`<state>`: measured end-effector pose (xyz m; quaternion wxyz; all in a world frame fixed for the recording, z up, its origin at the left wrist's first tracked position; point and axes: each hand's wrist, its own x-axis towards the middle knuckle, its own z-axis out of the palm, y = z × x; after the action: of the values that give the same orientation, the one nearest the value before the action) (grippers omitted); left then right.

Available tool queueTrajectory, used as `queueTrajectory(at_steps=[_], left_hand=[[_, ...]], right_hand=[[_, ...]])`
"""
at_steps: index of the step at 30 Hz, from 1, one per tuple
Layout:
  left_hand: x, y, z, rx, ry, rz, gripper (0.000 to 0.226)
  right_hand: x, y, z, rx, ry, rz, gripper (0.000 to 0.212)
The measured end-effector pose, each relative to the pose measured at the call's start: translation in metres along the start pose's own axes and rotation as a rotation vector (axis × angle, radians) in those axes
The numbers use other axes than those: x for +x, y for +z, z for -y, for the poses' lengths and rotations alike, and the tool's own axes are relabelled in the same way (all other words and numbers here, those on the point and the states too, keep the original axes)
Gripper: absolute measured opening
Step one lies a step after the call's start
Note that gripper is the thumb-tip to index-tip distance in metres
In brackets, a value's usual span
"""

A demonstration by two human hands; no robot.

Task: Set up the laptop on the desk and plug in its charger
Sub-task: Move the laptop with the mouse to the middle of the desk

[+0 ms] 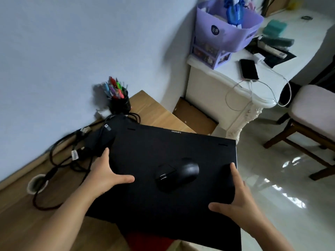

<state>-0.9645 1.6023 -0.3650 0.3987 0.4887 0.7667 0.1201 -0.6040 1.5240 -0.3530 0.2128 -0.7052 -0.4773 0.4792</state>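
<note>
A closed black laptop (145, 153) lies tilted over the right end of the wooden desk (150, 109), its near right part hanging past the desk edge. A black mouse (178, 173) rests on its lid. My left hand (107, 173) grips the laptop's left edge, thumb on the lid. My right hand (235, 200) holds the right edge, thumb on top. The black charger brick (101, 138) sits at the laptop's far left corner, its tangled black cable (59, 160) spread over the desk to the left.
A black pen cup (120, 101) with coloured pens stands at the desk's back by the wall. A round cable hole (37, 183) is at the left. To the right are a white table (226, 78) with a phone (248, 69), and a wooden chair (311, 120).
</note>
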Motion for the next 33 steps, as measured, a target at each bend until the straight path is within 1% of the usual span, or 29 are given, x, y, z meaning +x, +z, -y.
queueTrajectory(at_steps=[3,6,12,15,18,20,24,28,33], left_hand=[[-0.030,-0.015,0.033,-0.093,-0.053,-0.080,0.132],[-0.062,-0.033,0.066,-0.173,-0.085,-0.156,0.121],[-0.137,-0.059,0.145,-0.333,-0.195,-0.329,0.097],[-0.179,-0.064,0.186,-0.424,-0.284,-0.440,0.100],[-0.219,-0.064,0.222,-0.509,-0.360,-0.493,0.104],[-0.241,-0.064,0.244,-0.518,-0.441,-0.532,0.108],[-0.269,-0.060,0.280,-0.458,-0.564,-0.577,0.115],[-0.284,-0.053,0.308,-0.444,-0.622,-0.596,0.114],[-0.283,-0.050,0.330,-0.466,-0.603,-0.578,0.114]], right_hand=[[0.004,0.014,0.014,-0.093,-0.065,0.053,0.135],[0.007,0.039,0.028,-0.142,-0.125,0.139,0.138],[0.007,0.107,0.064,-0.273,-0.270,0.359,0.138],[0.002,0.149,0.081,-0.343,-0.349,0.460,0.138],[-0.008,0.192,0.092,-0.383,-0.391,0.551,0.137],[-0.016,0.220,0.097,-0.424,-0.402,0.615,0.136],[-0.031,0.265,0.104,-0.501,-0.439,0.709,0.134],[-0.043,0.294,0.104,-0.520,-0.436,0.769,0.131],[-0.046,0.311,0.098,-0.577,-0.427,0.773,0.131]])
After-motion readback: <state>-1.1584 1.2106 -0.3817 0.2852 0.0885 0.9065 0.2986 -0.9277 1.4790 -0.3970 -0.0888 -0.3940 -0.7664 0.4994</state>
